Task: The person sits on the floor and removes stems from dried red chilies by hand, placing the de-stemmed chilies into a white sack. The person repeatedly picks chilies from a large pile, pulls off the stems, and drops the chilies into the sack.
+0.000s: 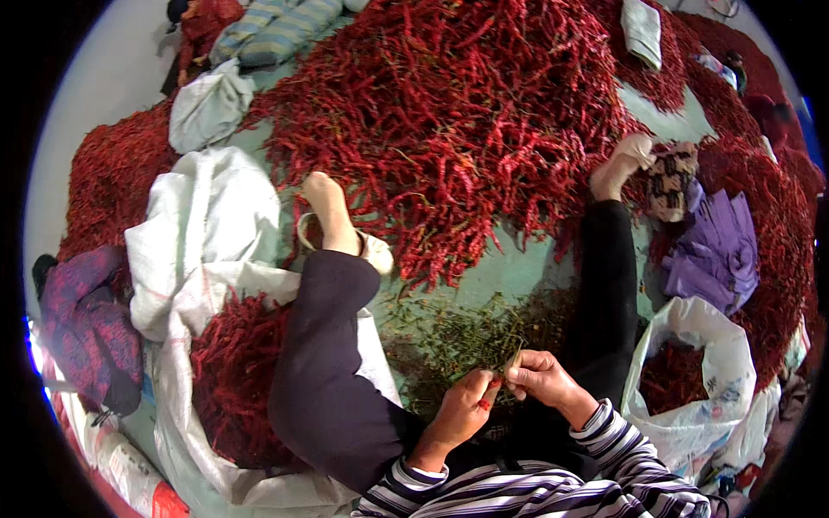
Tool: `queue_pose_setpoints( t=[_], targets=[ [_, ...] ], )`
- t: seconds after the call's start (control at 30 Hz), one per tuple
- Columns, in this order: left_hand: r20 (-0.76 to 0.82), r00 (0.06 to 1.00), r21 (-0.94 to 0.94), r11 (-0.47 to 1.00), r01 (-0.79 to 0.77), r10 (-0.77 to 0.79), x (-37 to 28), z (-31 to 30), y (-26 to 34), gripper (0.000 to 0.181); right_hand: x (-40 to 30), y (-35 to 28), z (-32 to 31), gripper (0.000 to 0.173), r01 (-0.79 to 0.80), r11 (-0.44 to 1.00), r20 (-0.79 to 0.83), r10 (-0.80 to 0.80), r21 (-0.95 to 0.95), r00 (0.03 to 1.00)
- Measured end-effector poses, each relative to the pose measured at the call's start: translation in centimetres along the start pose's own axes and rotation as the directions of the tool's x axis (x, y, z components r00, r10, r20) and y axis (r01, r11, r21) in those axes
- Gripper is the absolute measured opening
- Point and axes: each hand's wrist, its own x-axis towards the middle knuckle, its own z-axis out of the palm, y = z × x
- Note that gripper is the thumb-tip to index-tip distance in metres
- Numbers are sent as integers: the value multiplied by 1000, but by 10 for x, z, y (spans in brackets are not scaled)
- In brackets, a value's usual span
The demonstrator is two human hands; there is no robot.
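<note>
My left hand (461, 409) is closed around a red chilli pepper (485, 404); bits of red show between the fingers. Touching it at the fingertips, my right hand (545, 382) pinches a thin, pale chilli stem (516, 360) between thumb and forefinger. Below both hands, between my legs, lies a loose heap of green and brown stems (463, 340). Beyond my feet spreads a large pile of dried red chillies (447, 123).
Left of my leg, an open white woven sack (170, 388) holds red chillies. On the right stands a white plastic bag (725, 362) with chillies inside, near a purple cloth (712, 256). A person in patterned clothing (87, 324) is at the far left.
</note>
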Motion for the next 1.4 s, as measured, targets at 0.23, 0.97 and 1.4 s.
queue_pose_setpoints(
  t=[0.23,0.97,1.4],
  targets=[
    [179,930,-766,548,336,-320,3,5,9,13,44,10,-95,24,94,306,-34,-388,-947,921],
    [-58,810,-703,601,382,-583,14,24,-29,5,14,26,-25,14,-163,985,-154,154,-50,976],
    [-85,975,-187,964,188,-207,0,22,-19,18,7,18,-1,10,126,966,-201,-173,-224,964]
  ],
)
